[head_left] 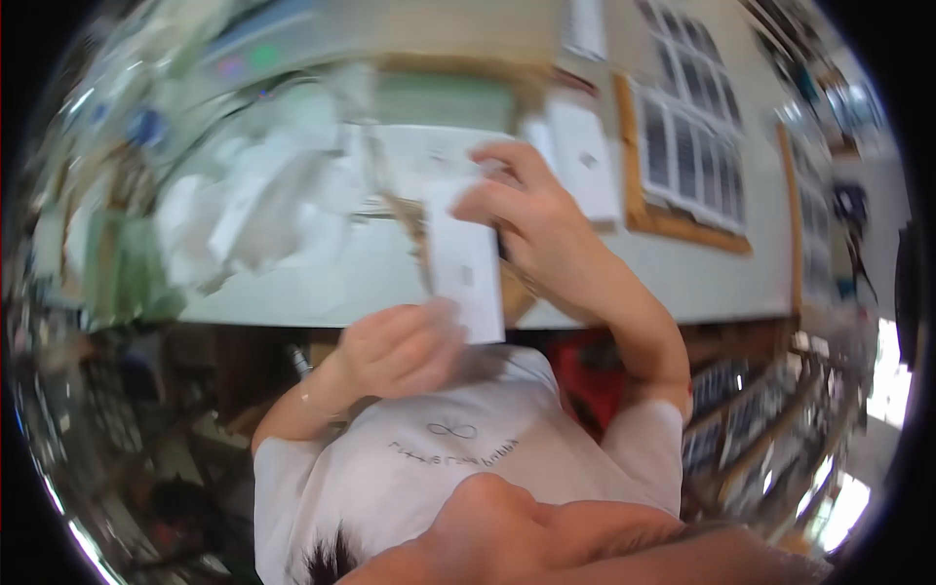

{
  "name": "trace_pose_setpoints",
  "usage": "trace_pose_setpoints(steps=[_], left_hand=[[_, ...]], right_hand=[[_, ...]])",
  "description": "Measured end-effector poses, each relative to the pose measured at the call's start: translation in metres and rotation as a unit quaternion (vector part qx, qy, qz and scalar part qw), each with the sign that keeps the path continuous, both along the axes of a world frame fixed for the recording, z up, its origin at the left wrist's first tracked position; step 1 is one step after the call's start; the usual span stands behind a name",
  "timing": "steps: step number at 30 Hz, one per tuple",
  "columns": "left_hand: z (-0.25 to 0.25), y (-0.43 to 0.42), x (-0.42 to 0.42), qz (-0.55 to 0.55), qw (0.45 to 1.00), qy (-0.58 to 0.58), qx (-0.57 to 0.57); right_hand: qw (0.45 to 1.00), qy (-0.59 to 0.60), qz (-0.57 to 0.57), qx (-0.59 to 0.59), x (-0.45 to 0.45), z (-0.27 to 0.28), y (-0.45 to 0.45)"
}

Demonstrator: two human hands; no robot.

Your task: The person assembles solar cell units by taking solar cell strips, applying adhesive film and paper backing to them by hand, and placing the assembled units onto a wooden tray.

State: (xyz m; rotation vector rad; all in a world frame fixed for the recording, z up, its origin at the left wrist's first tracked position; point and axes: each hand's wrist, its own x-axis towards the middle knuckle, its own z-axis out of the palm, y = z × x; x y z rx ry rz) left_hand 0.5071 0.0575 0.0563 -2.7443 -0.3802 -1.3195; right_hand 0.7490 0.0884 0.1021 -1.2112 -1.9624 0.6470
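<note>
A flat white box or card [466,268] with a small dark mark lies upright in the view, between my hands, over the table's near edge. My left hand [405,349] is at its lower left corner, with the fingers curled against it and smeared by motion. Over its top end, my right hand [531,210] has its thumb and fingers bent and apart, blurred at the tips. Whether the right fingertips touch the white piece is not clear. Behind it are white sheets [439,146] and a green block [444,97].
Crumpled white wrapping [263,200] covers the left of the table [283,307]. Right of my right hand lies another white box [583,156]. Farther right stands a wooden-edged tray [687,229] of dark pieces. Green material [125,258] hangs at the left edge.
</note>
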Motion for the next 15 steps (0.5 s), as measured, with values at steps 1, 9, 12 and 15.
trace_pose_setpoints(steps=[1, 9, 12, 15], left_hand=[[-0.003, 0.0, 0.002, -0.001, 1.0, -0.013, 0.011], [0.018, -0.006, -0.024, -0.107, 0.967, -0.195, -0.127], [0.045, -0.014, -0.041, -0.034, 0.899, -0.341, -0.274], [0.051, -0.006, -0.056, -0.093, 0.682, -0.519, -0.507]], right_hand=[[0.997, 0.031, 0.015, -0.071, 0.001, 0.004, 0.0], [0.992, -0.047, 0.045, 0.106, -0.004, 0.035, -0.006], [0.989, -0.037, 0.095, 0.106, -0.012, 0.05, -0.007], [0.994, 0.015, 0.109, 0.012, -0.037, 0.063, 0.0]])
